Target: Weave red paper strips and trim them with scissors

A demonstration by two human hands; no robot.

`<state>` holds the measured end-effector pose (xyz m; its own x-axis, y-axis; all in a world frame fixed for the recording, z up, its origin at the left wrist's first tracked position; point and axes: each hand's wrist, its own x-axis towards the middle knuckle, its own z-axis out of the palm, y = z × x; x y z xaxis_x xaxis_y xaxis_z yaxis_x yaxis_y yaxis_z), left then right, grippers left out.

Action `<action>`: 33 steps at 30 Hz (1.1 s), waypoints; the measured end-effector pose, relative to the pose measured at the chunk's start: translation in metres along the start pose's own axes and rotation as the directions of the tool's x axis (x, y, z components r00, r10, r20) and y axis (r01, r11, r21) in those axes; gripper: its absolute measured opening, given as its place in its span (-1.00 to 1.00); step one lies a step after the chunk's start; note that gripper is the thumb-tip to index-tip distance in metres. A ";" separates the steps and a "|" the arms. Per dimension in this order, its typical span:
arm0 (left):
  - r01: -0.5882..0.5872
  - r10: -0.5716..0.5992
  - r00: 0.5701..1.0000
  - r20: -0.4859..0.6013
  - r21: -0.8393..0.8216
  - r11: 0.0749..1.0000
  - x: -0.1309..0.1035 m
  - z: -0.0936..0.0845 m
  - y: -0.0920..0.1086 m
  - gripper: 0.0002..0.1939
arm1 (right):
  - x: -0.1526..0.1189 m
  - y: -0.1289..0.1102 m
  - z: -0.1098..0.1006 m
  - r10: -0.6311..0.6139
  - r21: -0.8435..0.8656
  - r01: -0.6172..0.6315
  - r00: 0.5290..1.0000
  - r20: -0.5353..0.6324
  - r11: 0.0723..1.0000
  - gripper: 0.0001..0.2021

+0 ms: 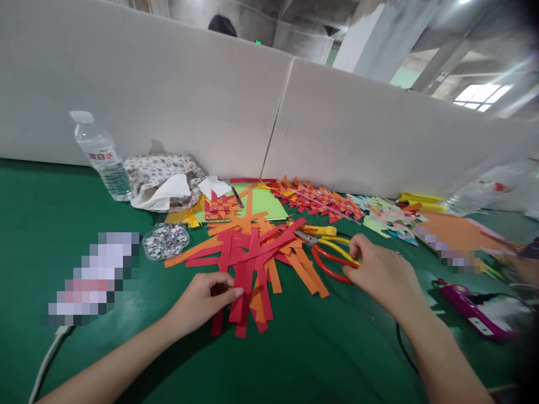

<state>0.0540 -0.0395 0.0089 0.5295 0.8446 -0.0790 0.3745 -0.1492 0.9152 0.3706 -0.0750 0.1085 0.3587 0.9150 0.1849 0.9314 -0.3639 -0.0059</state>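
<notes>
My left hand has its thumb and fingers closed on a red paper strip at the near end of a loose pile. Red strips and orange strips lie crossed over one another there. To the right, my right hand is closed on the handles of scissors, one loop yellow and one red. The scissor blades point left, over the pile's edge. Close behind them lies a yellow tool, its kind partly hidden. Woven red-and-orange paper fish with googly eyes lie behind the strips.
A bag of googly eyes, a cloth tissue holder and a water bottle stand left. A blurred-out object has a cable. More woven pieces and a purple power strip lie right. A partition closes the back.
</notes>
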 end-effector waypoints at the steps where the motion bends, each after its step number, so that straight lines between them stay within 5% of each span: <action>1: -0.001 0.001 1.000 -0.001 -0.002 1.000 0.000 0.000 0.000 -0.65 | 0.002 0.001 0.004 0.040 0.096 -0.040 0.999 0.002 0.995 -0.76; 3: -0.004 0.004 1.000 -0.002 0.002 1.000 0.000 0.000 0.000 -0.65 | 0.007 0.005 0.010 0.073 0.406 -0.092 0.995 0.062 0.909 -0.75; 5: -0.005 0.005 1.000 -0.009 0.010 1.000 0.001 0.000 -0.001 -0.65 | 0.008 0.006 0.014 0.048 0.716 -0.208 0.970 0.237 0.666 -0.72; 8: -0.006 0.006 1.000 -0.013 0.014 1.000 0.001 0.000 -0.002 -0.66 | 0.004 0.000 0.015 -0.061 0.825 -0.383 0.893 0.446 0.416 -0.63; 11: -0.009 0.009 1.000 -0.012 0.002 1.000 0.001 0.000 -0.002 -0.67 | -0.003 -0.012 0.017 -0.097 0.850 -0.456 0.864 0.493 0.263 -0.56; 14: -0.009 0.008 1.000 -0.018 -0.008 1.000 0.001 0.000 -0.002 -0.67 | -0.005 -0.023 0.025 -0.062 0.879 -0.419 0.894 0.443 0.226 -0.47; 16: -0.008 0.007 1.000 -0.019 -0.013 1.000 0.000 0.001 -0.002 -0.67 | -0.004 -0.030 0.033 0.009 0.917 -0.302 0.951 0.310 0.262 -0.43; 20: -0.011 0.010 1.000 -0.018 -0.036 0.999 0.001 0.001 -0.003 -0.66 | -0.002 -0.042 0.043 0.195 0.833 -0.049 0.978 -0.072 0.551 -0.40; 23: -0.006 0.002 0.999 -0.040 -0.102 0.995 0.002 0.001 -0.004 -0.67 | -0.004 -0.052 0.043 0.229 0.770 -0.027 0.961 -0.155 0.637 -0.41; 27: 0.048 -0.069 0.995 -0.070 -0.267 0.963 0.005 0.000 -0.002 -0.68 | -0.008 -0.075 0.049 0.154 0.953 0.086 0.979 -0.136 0.291 -0.46; 29: 0.092 -0.128 0.988 -0.087 -0.339 0.936 0.007 -0.001 0.000 -0.67 | -0.011 -0.090 0.057 0.028 0.990 0.043 0.999 -0.047 0.137 -0.45; 33: 0.147 -0.212 0.970 -0.116 -0.411 0.900 0.009 -0.003 0.003 -0.62 | -0.018 -0.119 0.074 -0.140 0.992 -0.129 0.982 0.130 0.015 -0.42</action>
<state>0.0573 -0.0311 0.0126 0.3461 0.9109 -0.2248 0.1020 0.2016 0.9741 0.2580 -0.0351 0.0329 0.2297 0.9717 0.0550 0.0295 0.0495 -0.9983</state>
